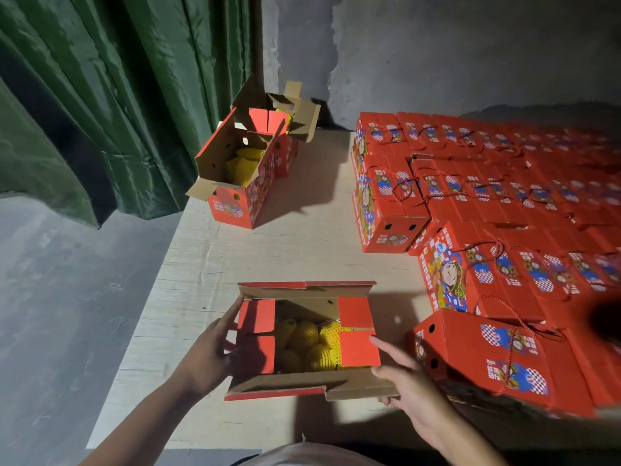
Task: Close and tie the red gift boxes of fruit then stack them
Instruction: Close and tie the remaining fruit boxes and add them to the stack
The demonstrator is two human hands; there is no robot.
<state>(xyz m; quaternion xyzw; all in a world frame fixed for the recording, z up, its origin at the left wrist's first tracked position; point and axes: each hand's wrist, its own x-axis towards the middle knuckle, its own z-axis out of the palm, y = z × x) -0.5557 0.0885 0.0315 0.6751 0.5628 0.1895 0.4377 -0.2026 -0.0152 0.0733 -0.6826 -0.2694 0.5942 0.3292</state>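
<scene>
head view: an open box [307, 341] sits on the pale surface [302, 243], near its front edge and directly before the person. its two long flaps stand outward, one at the far side and one at the near side. four short red flaps are folded inward at the left and right ends, leaving the middle uncovered. fruit [312, 344] in yellow foam netting is visible inside.

the left hand [215, 351] rests against the left end of the box. its fingers [232, 314] are extended, with the tips on the edge of the left red flap; they are not curled round anything.

the right hand [413, 388] is at the right near corner of the box. its index finger points at the right red flap and touches its edge. the thumb lies over the near long flap and the other fingers sit under that flap's edge, so the hand pinches the flap lightly.

a second open box [242, 183] stands at the far left of the surface, flaps up, with netted fruit inside. a third open box [282, 129] stands just behind it, touching it.

closed boxes [504, 196] with red cord handles fill the right side of the surface in tight rows. a nearer closed box [487, 358] lies just right of the right hand.

a green curtain [111, 95] hangs at the left, beside a grey wall [437, 45].
</scene>
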